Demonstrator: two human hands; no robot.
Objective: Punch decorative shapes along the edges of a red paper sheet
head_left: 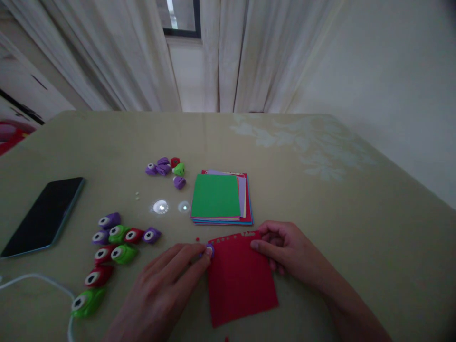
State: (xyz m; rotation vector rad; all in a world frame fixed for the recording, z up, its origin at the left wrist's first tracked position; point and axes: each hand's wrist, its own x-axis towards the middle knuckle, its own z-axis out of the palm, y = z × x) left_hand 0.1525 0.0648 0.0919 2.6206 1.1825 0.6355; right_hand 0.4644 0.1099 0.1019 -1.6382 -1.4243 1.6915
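A red paper sheet [239, 280] lies on the table near me, with a row of small holes along its far edge. My left hand [167, 285] presses a small purple paper punch [209, 250] at the sheet's upper left corner. My right hand [288, 249] pinches the sheet's upper right corner, fingers closed on the paper. Just beyond the sheet sits a stack of coloured paper [221, 197] with a green sheet on top.
Several green, red and purple punches [114, 249] lie in a cluster at left, and a smaller group [166, 168] lies farther back. A black phone [44, 216] rests at far left, a white cable [35, 280] near the front edge. Curtains hang behind the table.
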